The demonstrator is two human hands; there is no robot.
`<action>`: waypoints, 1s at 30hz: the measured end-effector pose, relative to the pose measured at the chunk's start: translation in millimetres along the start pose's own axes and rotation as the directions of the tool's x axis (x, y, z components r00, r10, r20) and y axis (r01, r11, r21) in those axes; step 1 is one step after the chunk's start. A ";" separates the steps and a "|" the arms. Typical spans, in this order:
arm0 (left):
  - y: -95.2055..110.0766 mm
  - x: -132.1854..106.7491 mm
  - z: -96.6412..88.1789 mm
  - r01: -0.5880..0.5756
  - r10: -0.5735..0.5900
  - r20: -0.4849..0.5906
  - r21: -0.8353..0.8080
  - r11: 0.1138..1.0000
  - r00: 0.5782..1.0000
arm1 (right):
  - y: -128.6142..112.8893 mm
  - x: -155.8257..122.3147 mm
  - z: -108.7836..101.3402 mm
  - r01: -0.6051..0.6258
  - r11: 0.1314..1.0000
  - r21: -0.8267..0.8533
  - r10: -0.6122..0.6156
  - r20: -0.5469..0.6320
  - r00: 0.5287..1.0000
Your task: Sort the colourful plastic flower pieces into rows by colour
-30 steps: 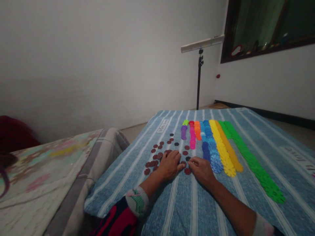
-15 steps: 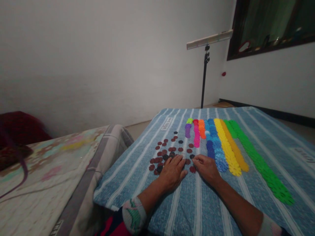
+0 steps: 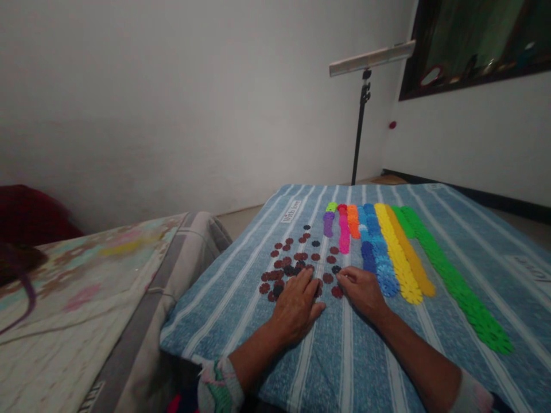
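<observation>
My left hand (image 3: pixel 297 301) lies over the near edge of a loose spread of brown and black notched discs, its fingers stretched out and the thumb apart. Some brown discs (image 3: pixel 266 276) lie left of it, and a black disc (image 3: pixel 278 291) is beside its fingers. My right hand (image 3: pixel 360 289) rests to the right with curled fingers, the tips drawn together. A black disc (image 3: pixel 336 269) lies right at those fingertips, and a reddish-brown disc (image 3: pixel 337 292) sits just below them. Whatever the fingers pinch is hidden.
Overlapping rows of coloured discs run to the right: purple (image 3: pixel 328 225), pink (image 3: pixel 344 235), orange (image 3: pixel 353 221), blue (image 3: pixel 387 281), yellow (image 3: pixel 402 269) and green (image 3: pixel 465 287). They lie on a blue striped cloth (image 3: pixel 241 344). A covered bed (image 3: pixel 129 275) is at left; a black stand (image 3: pixel 358 137) rises behind.
My left hand has slid slightly left and back toward me, uncovering a brown disc between the hands. My right hand stays nearly in place. The view has tilted a little.
</observation>
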State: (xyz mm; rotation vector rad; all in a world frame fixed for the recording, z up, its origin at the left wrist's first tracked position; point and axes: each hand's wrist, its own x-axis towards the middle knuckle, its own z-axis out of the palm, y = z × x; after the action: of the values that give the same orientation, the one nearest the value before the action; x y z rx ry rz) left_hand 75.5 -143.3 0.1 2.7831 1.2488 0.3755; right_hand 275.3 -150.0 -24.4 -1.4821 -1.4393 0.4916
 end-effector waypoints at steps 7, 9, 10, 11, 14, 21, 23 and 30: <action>2.1 10.8 -7.9 0.037 -0.037 0.008 0.014 0.999 0.999 | -2.2 -0.8 -2.2 -0.005 1.000 -0.005 0.005 0.006 1.000; 3.5 12.4 -8.0 0.013 -0.013 -0.006 0.013 1.000 1.000 | -2.2 -0.9 -2.5 -0.009 1.000 -0.003 0.009 0.009 1.000; 3.9 13.0 -7.4 0.005 -0.005 -0.016 0.018 1.000 1.000 | -2.0 -1.0 -2.6 -0.011 1.000 0.000 0.011 0.011 1.000; 4.0 13.5 -6.6 0.000 0.000 -0.024 0.028 1.000 1.000 | -1.9 -1.1 -2.6 -0.011 1.000 0.002 0.011 0.013 1.000; 3.3 15.0 -4.4 0.044 -0.040 -0.046 0.069 0.997 0.998 | -1.8 -1.1 -2.8 -0.009 1.000 0.005 0.009 0.014 1.000; 2.1 11.3 -7.2 0.040 -0.038 -0.025 0.080 0.996 0.999 | -0.4 -0.7 -2.4 -0.015 1.000 -0.014 0.015 0.012 1.000; 1.4 9.1 -8.0 0.015 -0.014 -0.024 0.066 0.998 1.000 | 0.3 -0.7 -2.2 -0.002 1.000 -0.015 0.002 0.008 1.000; -3.7 8.5 -3.8 0.071 -0.063 -0.085 0.099 0.993 0.994 | 1.3 -0.9 -2.1 -0.002 1.000 -0.013 0.002 0.010 1.000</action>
State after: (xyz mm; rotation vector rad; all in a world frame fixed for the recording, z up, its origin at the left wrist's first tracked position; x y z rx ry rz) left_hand 77.3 -134.7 4.8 2.8264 1.4141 0.4373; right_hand 277.4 -151.3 -24.9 -1.4941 -1.4517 0.4926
